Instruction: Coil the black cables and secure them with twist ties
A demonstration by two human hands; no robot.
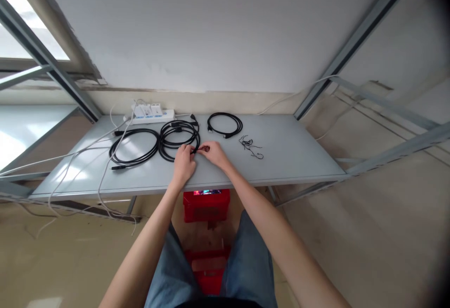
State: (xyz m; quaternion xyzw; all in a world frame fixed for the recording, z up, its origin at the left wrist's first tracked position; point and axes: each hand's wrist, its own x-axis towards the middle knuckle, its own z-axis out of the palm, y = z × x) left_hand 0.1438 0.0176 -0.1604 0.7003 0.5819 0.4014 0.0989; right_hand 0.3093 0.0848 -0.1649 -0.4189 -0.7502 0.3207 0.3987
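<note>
A coiled black cable (178, 138) lies in the middle of the grey shelf (288, 148). My left hand (183, 162) and my right hand (213, 153) meet at the coil's near right edge, fingers pinched together on the cable there. What passes between the fingertips is too small to make out. Another black coil (133, 146) lies to the left, and a smaller black coil (225, 124) sits behind to the right. A small bunch of thin black ties (251, 146) lies just right of my right hand.
A white power strip (149, 113) with white plugs sits at the shelf's back, white cords (87, 151) trailing off the left edge. Slanted metal frame bars (45, 57) rise at both ends. A red crate (206, 205) stands on the floor under the shelf, between my knees.
</note>
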